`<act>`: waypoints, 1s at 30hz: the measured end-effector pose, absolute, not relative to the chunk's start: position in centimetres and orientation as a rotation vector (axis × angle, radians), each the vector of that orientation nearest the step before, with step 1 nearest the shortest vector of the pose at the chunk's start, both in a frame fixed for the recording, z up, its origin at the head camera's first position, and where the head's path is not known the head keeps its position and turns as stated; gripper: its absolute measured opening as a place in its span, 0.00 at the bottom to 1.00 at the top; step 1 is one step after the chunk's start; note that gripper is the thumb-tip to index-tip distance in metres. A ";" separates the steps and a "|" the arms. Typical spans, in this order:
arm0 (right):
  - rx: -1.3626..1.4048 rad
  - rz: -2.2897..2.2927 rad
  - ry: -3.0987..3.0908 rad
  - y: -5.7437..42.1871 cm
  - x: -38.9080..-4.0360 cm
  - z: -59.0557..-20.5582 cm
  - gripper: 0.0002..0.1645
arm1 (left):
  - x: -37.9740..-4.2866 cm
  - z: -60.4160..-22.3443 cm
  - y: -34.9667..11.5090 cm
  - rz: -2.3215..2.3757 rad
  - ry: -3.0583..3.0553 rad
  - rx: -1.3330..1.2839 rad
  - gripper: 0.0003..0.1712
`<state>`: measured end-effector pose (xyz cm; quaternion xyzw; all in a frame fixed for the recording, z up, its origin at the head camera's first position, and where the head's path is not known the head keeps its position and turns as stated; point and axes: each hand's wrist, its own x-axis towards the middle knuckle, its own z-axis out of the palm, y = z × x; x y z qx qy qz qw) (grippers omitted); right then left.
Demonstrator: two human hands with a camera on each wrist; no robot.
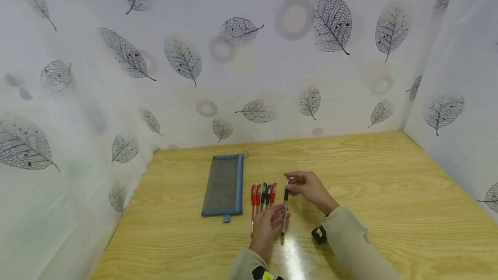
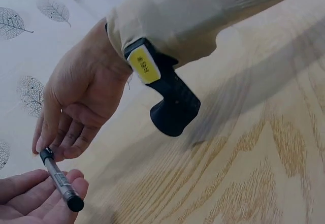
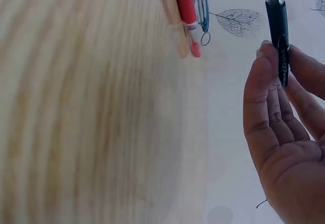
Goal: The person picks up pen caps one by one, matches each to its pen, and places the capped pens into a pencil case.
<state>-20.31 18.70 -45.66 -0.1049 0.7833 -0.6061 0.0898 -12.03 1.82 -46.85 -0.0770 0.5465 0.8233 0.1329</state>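
Nearest to us were two beige cloth sleeves (image 1: 355, 247), each with a black wrist camera (image 1: 319, 235) at its cuff. Past them, we saw the fingers of the right hand (image 1: 312, 192) pinching the far end of a slim, clear-barrelled pen with black ends (image 1: 285, 207), raised above the counter. The left hand (image 1: 267, 224) had its fingers loosely extended beside the lower barrel; whether they touched it, we could not tell.

We judged the next move to turn on the pen's long axis, which ran from the right fingertips back towards the person, slightly leftward, so that its near end stood just beside the left fingers. The right hand, already gripping it, was the nearer.

Outward to the left, we saw a row of red- and black-capped pens (image 1: 263, 193), partly hidden by the left hand, then a grey mesh pouch with blue edging (image 1: 221, 185). All these lay on the yellow wood-grained counter (image 1: 369, 172), before a white leaf-printed backdrop (image 1: 280, 72).
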 end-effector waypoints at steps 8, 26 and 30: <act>-0.146 -1.773 2.265 18.2 -21.6 -46.6 0.24 | -12.2 -46.9 1.9 2.389 1.528 -0.224 0.35; -0.019 -1.697 2.302 17.5 -23.0 -47.3 0.22 | -12.0 -46.9 2.1 2.354 1.607 -0.202 0.41; 0.007 -1.653 2.343 17.4 -23.2 -47.6 0.21 | -11.9 -46.8 2.0 2.340 1.653 -0.203 0.39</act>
